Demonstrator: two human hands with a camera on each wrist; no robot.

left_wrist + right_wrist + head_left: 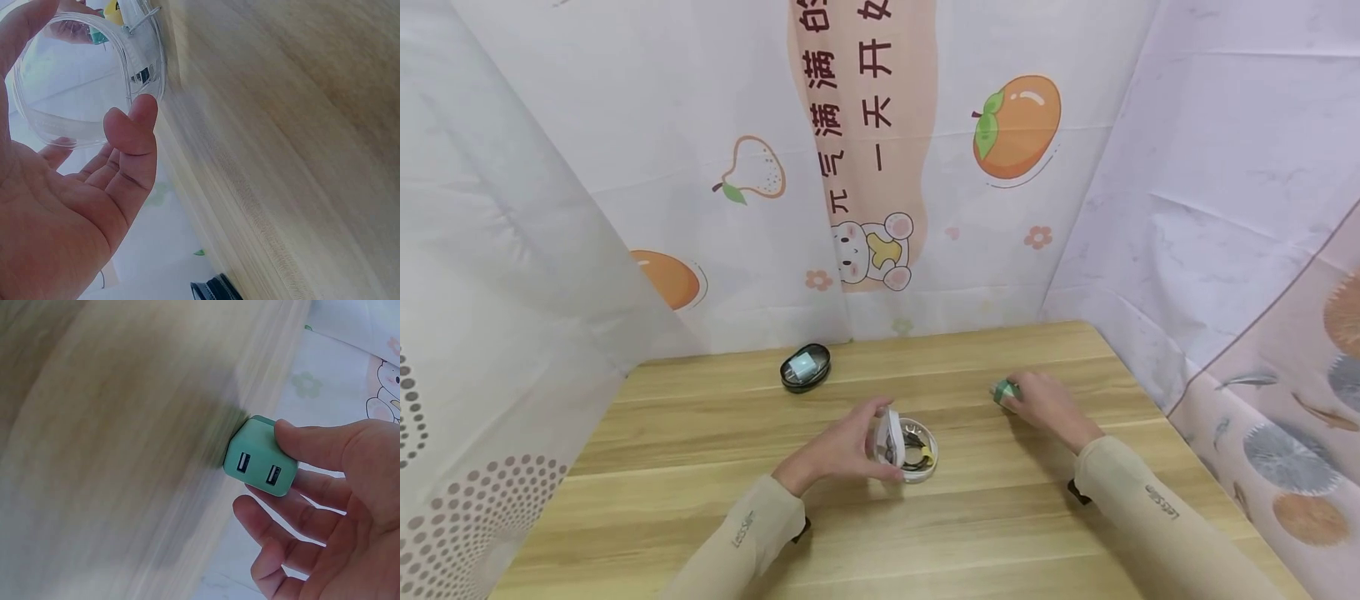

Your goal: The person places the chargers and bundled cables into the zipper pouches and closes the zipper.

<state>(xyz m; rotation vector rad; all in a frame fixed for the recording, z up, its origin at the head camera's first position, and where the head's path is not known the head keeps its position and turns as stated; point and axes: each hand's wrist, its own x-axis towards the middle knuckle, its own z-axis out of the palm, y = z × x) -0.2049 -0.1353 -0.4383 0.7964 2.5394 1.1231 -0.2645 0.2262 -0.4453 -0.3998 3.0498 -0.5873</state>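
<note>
My left hand (842,444) holds the raised clear lid (69,119) of a round white-rimmed case (935,446), thumb and fingers at its edges. A dark coiled cable (913,459) with a yellow piece (927,456) lies in the case's base on the table. Off to the right, my right hand (1047,408) pinches a green USB charger (256,456) between thumb and fingers, at the tabletop. Two USB ports face the right wrist camera. Whether the charger touches the wood, I cannot tell.
An oval black-edged case (806,368) with a pale blue-white charger (802,365) inside lies near the back edge of the wooden table (700,467). Printed cloth curtains (715,108) hang behind the table and along both sides.
</note>
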